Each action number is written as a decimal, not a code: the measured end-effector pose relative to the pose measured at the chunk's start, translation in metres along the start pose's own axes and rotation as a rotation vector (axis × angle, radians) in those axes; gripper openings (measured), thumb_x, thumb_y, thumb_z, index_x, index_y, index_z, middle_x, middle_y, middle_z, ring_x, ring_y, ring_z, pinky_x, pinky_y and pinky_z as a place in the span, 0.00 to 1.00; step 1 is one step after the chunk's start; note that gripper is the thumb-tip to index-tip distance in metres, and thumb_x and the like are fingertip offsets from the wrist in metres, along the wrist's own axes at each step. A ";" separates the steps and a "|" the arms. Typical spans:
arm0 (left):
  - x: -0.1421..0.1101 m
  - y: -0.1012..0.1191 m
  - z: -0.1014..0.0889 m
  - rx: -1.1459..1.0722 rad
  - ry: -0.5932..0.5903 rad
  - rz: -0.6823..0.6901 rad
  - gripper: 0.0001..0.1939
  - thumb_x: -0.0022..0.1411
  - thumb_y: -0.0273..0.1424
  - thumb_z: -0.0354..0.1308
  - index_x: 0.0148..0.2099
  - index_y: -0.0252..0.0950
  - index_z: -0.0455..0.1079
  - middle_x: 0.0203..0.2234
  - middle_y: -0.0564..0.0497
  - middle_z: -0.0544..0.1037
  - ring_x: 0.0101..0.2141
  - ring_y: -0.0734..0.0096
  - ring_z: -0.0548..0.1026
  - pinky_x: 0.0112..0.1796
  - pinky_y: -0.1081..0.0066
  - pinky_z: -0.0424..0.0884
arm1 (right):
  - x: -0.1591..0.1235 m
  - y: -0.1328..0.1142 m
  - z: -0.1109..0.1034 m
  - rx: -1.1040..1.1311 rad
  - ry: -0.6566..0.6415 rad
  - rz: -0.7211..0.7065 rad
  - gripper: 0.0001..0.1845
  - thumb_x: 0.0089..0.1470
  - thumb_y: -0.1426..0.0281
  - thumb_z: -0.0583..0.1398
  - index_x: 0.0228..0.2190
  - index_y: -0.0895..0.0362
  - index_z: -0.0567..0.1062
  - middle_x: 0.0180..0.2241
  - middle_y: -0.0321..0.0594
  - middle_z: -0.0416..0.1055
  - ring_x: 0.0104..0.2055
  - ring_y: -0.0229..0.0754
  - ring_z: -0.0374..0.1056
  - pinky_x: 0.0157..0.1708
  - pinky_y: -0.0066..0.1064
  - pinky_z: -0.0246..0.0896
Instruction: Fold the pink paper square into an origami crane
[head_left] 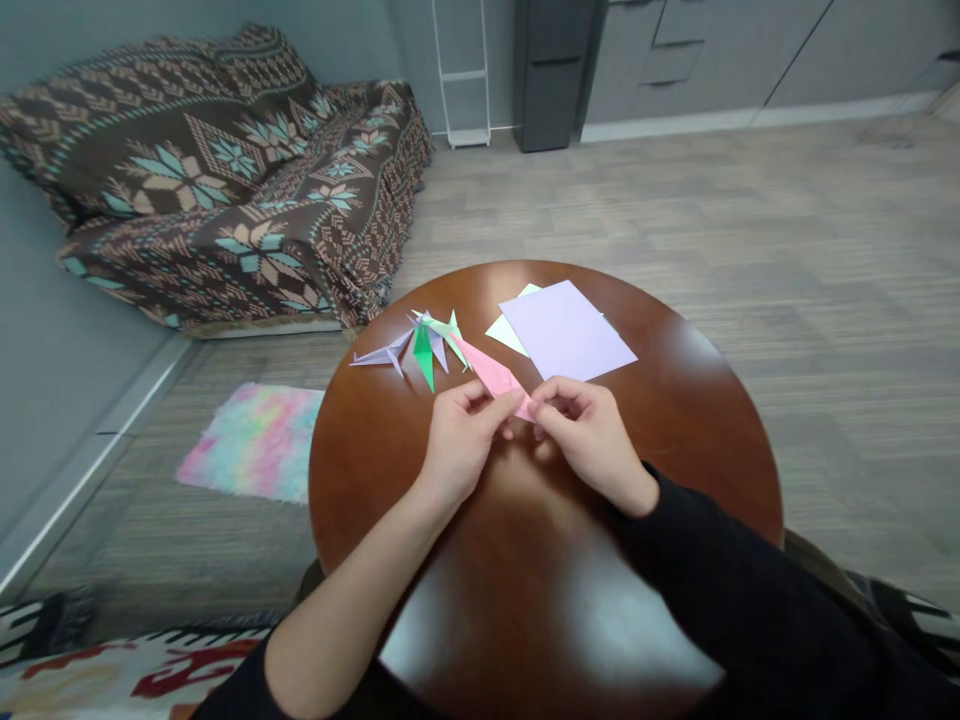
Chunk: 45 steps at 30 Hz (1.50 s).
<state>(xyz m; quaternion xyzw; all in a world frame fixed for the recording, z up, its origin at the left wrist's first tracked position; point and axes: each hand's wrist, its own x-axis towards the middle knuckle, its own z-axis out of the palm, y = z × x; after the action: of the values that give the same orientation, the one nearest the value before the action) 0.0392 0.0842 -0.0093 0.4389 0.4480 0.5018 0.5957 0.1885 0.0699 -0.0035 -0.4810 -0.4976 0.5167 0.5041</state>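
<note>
A folded piece of pink origami paper (491,372), long and narrow with a pointed far end, is held between both hands above the table. My left hand (469,425) pinches its near left side between thumb and fingers. At the near right end, my right hand (585,430) grips the paper with thumb and forefinger. Just beyond the left hand lie several folded paper cranes: a lavender one (384,354), a green one (424,355) and a pale green one (454,340). Behind the right hand rests a lavender paper sheet (574,330), with a pale green sheet (507,334) partly under it.
The round brown wooden table (690,430) has a glossy top with light reflections. A sofa (247,190) under a patterned cover stands at the far left, with a fluffy pastel rug (251,440) on the floor. Grey cabinets (720,60) line the far wall.
</note>
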 end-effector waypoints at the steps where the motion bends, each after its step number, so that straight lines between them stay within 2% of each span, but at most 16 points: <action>1: 0.000 -0.001 0.000 -0.004 0.024 0.028 0.09 0.56 0.32 0.71 0.29 0.32 0.77 0.20 0.54 0.73 0.21 0.79 0.65 0.24 0.76 0.61 | 0.000 0.000 0.000 0.004 -0.001 0.009 0.04 0.47 0.72 0.64 0.23 0.56 0.76 0.17 0.31 0.71 0.20 0.36 0.64 0.23 0.29 0.57; 5: 0.004 0.003 -0.001 -0.165 0.188 0.063 0.08 0.52 0.30 0.72 0.29 0.32 0.77 0.22 0.54 0.73 0.22 0.80 0.65 0.23 0.77 0.60 | 0.001 0.004 -0.002 0.058 0.004 0.054 0.03 0.45 0.74 0.63 0.22 0.56 0.76 0.16 0.31 0.69 0.20 0.35 0.63 0.22 0.28 0.57; 7: 0.005 0.007 -0.001 -0.249 0.235 0.062 0.10 0.49 0.29 0.74 0.28 0.33 0.76 0.22 0.55 0.72 0.22 0.80 0.65 0.22 0.77 0.60 | 0.002 0.006 -0.003 0.115 0.011 0.079 0.04 0.47 0.72 0.63 0.22 0.56 0.75 0.17 0.32 0.69 0.20 0.35 0.63 0.23 0.27 0.59; 10: 0.005 0.008 -0.001 -0.219 0.164 0.072 0.10 0.50 0.31 0.75 0.30 0.33 0.77 0.22 0.55 0.72 0.23 0.79 0.65 0.22 0.77 0.61 | 0.004 0.005 -0.003 0.223 -0.019 0.157 0.10 0.52 0.63 0.61 0.27 0.56 0.76 0.22 0.35 0.72 0.22 0.38 0.67 0.25 0.30 0.67; 13: 0.004 0.005 -0.001 -0.079 0.069 0.106 0.10 0.54 0.35 0.74 0.31 0.33 0.79 0.22 0.54 0.74 0.22 0.79 0.66 0.24 0.75 0.63 | 0.005 0.000 -0.003 0.362 -0.137 0.311 0.18 0.57 0.54 0.60 0.32 0.57 0.78 0.27 0.40 0.76 0.24 0.39 0.70 0.25 0.33 0.71; 16: 0.004 0.001 -0.002 -0.002 0.033 0.136 0.10 0.54 0.35 0.74 0.31 0.33 0.80 0.24 0.52 0.77 0.24 0.77 0.69 0.27 0.74 0.66 | 0.005 -0.004 -0.004 0.504 -0.211 0.390 0.16 0.54 0.57 0.68 0.31 0.59 0.79 0.28 0.39 0.77 0.24 0.34 0.69 0.26 0.26 0.70; 18: 0.004 0.000 -0.003 -0.022 -0.001 0.124 0.10 0.53 0.33 0.75 0.36 0.34 0.82 0.29 0.51 0.81 0.28 0.74 0.74 0.32 0.74 0.70 | 0.005 -0.003 -0.005 0.516 -0.175 0.347 0.13 0.49 0.63 0.73 0.31 0.58 0.79 0.28 0.36 0.78 0.24 0.32 0.69 0.26 0.22 0.68; 22: 0.003 0.001 -0.002 -0.165 -0.043 0.013 0.25 0.49 0.29 0.77 0.51 0.38 0.80 0.43 0.47 0.84 0.43 0.65 0.81 0.46 0.68 0.76 | 0.009 0.004 -0.009 0.353 -0.009 0.151 0.18 0.44 0.64 0.76 0.35 0.57 0.78 0.25 0.34 0.79 0.25 0.36 0.72 0.24 0.24 0.68; 24: 0.002 0.002 -0.001 -0.194 -0.038 -0.018 0.21 0.51 0.31 0.77 0.48 0.35 0.81 0.42 0.45 0.85 0.42 0.64 0.82 0.47 0.67 0.76 | 0.009 0.007 -0.009 0.210 0.028 0.045 0.18 0.46 0.63 0.75 0.36 0.56 0.77 0.26 0.36 0.79 0.25 0.38 0.73 0.23 0.27 0.68; 26: 0.003 0.002 0.000 -0.203 0.007 -0.009 0.14 0.53 0.35 0.75 0.40 0.32 0.82 0.37 0.45 0.85 0.37 0.67 0.81 0.43 0.69 0.77 | 0.008 0.007 -0.009 0.064 0.023 -0.030 0.15 0.51 0.62 0.72 0.35 0.56 0.78 0.28 0.38 0.79 0.27 0.40 0.73 0.24 0.29 0.69; 29: 0.003 0.002 0.001 -0.233 0.050 -0.008 0.11 0.53 0.34 0.75 0.34 0.32 0.83 0.32 0.46 0.85 0.34 0.70 0.81 0.41 0.72 0.77 | 0.006 0.006 -0.009 -0.090 0.016 -0.119 0.10 0.55 0.63 0.70 0.34 0.56 0.79 0.32 0.40 0.79 0.32 0.42 0.74 0.31 0.32 0.70; 31: 0.003 0.003 0.002 -0.254 0.010 -0.032 0.09 0.52 0.32 0.75 0.34 0.32 0.84 0.32 0.46 0.85 0.35 0.70 0.81 0.42 0.73 0.77 | 0.005 0.006 -0.009 -0.121 0.029 -0.166 0.07 0.57 0.65 0.69 0.34 0.55 0.80 0.34 0.39 0.79 0.35 0.42 0.74 0.36 0.33 0.69; 36: -0.001 0.006 0.005 -0.269 -0.074 -0.108 0.09 0.53 0.32 0.74 0.36 0.33 0.85 0.35 0.44 0.86 0.38 0.68 0.82 0.44 0.72 0.78 | 0.005 0.007 -0.007 -0.119 0.101 -0.226 0.05 0.57 0.67 0.68 0.31 0.55 0.79 0.32 0.38 0.78 0.34 0.43 0.73 0.36 0.34 0.67; 40: -0.003 0.007 0.006 -0.277 -0.056 -0.136 0.09 0.54 0.32 0.74 0.35 0.32 0.85 0.34 0.44 0.86 0.38 0.67 0.83 0.45 0.70 0.79 | 0.002 0.007 -0.006 -0.119 0.125 -0.303 0.02 0.58 0.70 0.67 0.32 0.53 0.79 0.33 0.38 0.77 0.35 0.43 0.73 0.36 0.34 0.67; 45: -0.004 0.005 0.007 -0.328 -0.006 -0.131 0.09 0.54 0.32 0.74 0.35 0.31 0.83 0.33 0.44 0.86 0.38 0.66 0.84 0.46 0.69 0.79 | 0.001 0.005 -0.006 -0.192 0.081 -0.426 0.01 0.59 0.71 0.67 0.34 0.52 0.81 0.36 0.41 0.77 0.39 0.47 0.74 0.40 0.39 0.68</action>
<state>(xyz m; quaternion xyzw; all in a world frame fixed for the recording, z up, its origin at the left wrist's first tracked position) 0.0447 0.0806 -0.0027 0.3074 0.3859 0.5269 0.6920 0.1942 0.0707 -0.0091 -0.4311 -0.6140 0.3292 0.5733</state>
